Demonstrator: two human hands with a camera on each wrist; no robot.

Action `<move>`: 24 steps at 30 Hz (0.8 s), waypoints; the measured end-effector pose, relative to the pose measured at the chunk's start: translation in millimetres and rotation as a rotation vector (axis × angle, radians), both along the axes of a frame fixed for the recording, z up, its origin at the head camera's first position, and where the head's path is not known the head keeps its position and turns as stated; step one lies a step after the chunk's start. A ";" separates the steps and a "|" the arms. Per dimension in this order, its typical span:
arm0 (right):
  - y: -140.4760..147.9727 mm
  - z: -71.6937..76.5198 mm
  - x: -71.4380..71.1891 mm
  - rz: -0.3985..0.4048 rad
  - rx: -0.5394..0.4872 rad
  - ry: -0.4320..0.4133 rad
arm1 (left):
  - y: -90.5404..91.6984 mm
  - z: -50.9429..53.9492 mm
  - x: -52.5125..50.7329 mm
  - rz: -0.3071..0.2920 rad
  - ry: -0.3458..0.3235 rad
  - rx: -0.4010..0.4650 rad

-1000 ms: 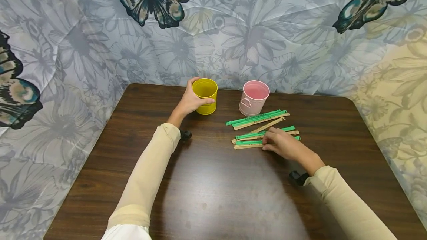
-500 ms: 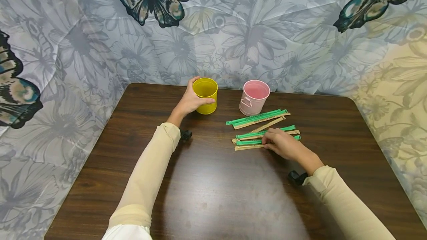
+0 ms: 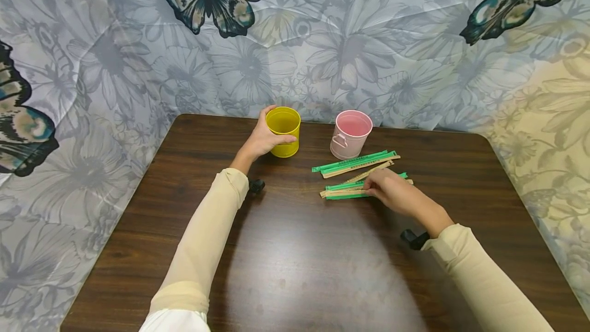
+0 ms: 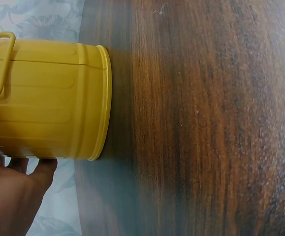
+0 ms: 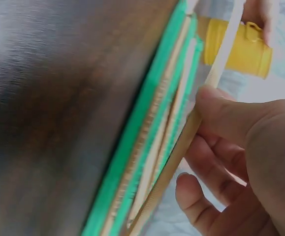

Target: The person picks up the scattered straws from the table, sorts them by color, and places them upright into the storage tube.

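Observation:
With thumb and fingers round its rim and side, my left hand (image 3: 267, 137) holds a small yellow metal bucket (image 3: 289, 148) standing on the table. In the left wrist view the bucket's wire handle (image 4: 7, 64) shows. My right hand (image 3: 396, 193) pinches a slim tan stick packet (image 5: 179, 142) between thumb and fingers, raised a little above the others in the right wrist view. Beneath it lie several green stick packets (image 3: 345, 196) and tan ones, side by side. Farther back rests another group of green packets (image 3: 359, 162) with a tan one along its front.
A pink bucket (image 3: 350, 140) with a side handle stands right of the yellow one, just behind the packets. All of it is on a dark brown wooden table (image 3: 299, 260). A butterfly-print cloth (image 3: 341, 55) hangs right behind the table's far edge.
My right hand has picked up the nearest tan stick packet from the front of the pile and raised it slightly. My left hand stays on the yellow bucket.

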State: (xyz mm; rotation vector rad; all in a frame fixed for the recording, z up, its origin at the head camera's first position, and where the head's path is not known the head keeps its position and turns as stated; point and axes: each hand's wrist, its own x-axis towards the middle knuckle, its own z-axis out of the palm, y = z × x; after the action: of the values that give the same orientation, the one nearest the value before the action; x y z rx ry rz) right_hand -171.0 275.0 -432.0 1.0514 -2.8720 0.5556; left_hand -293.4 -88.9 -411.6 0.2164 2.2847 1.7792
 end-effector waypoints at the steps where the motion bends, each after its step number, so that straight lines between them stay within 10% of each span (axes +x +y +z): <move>1: -0.9 2.6 -1.3 -0.002 -0.007 0.005 | 0.4 0.8 0.4 0.001 0.001 0.001; 13: -19.9 25.0 -19.4 0.005 -0.047 0.078 | -0.7 -3.4 -3.0 0.009 0.001 -0.003; 24: -59.8 64.9 -34.0 -0.025 -0.163 0.048 | -3.6 -28.5 -18.0 0.031 0.042 -0.015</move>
State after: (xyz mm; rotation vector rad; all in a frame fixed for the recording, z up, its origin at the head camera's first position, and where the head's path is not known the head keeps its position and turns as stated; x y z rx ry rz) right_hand -205.0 215.2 -367.1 0.9895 -2.7395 0.7370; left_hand -311.5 -92.5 -440.0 0.2193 2.3417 1.7884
